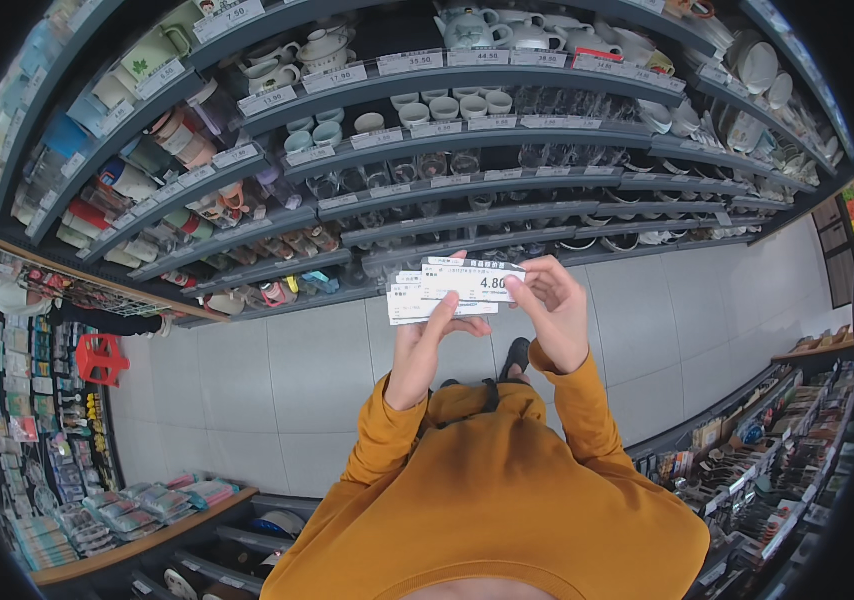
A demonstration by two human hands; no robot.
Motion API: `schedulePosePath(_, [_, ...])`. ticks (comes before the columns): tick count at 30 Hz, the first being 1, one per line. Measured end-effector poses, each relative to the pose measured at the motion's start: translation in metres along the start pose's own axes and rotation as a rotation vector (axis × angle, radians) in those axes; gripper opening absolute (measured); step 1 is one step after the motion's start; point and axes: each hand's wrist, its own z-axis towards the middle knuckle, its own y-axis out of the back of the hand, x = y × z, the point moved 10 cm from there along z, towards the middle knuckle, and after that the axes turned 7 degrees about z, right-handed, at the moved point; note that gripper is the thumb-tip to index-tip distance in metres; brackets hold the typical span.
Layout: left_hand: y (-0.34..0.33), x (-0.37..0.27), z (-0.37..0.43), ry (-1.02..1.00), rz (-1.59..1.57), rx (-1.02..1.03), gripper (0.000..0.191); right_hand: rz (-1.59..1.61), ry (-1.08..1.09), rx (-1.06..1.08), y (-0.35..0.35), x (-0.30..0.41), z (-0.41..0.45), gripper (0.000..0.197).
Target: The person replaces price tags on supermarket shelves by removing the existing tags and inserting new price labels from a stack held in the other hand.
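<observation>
A small stack of white price cards with dark print lies fanned between my hands, in front of the shelves. My left hand [421,352] holds the stack from the left, its thumb pressed on the front and its fingers behind. On top, the upper price card [464,280] is pinched at its right end by my right hand [560,311]. The lower price cards [413,310] stick out to the left under it. How many cards there are I cannot tell.
Curved shelves of tableware rise ahead, with teapots [472,30], small cups [443,108] and drinking glasses [464,161] behind price labels. A red plastic stool [101,360] and a person's dark sleeve [108,319] are at left. Kitchen utensils [742,469] hang at right. Grey tiles [314,367] cover the floor.
</observation>
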Motion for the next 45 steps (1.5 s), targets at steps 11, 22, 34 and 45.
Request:
schedulePosePath(11, [0.000, 0.013, -0.001, 0.012, -0.008, 0.006, 0.042, -0.071, 0.007, 0.038, -0.001, -0.002, -0.003, 0.022])
schedulePosePath(22, [0.002, 0.016, -0.002, 0.022, 0.012, -0.030, 0.043, -0.044, -0.013, 0.051, -0.002, -0.008, -0.001, 0.021])
schedulePosePath(34, [-0.007, 0.026, 0.002, 0.042, 0.012, -0.033, 0.033, -0.025, -0.039, 0.024, 0.013, -0.010, -0.003, 0.019])
schedulePosePath(45, [-0.005, 0.037, 0.001, 0.087, -0.004, -0.096, 0.027, -0.020, -0.041, 0.008, 0.021, -0.011, -0.005, 0.019])
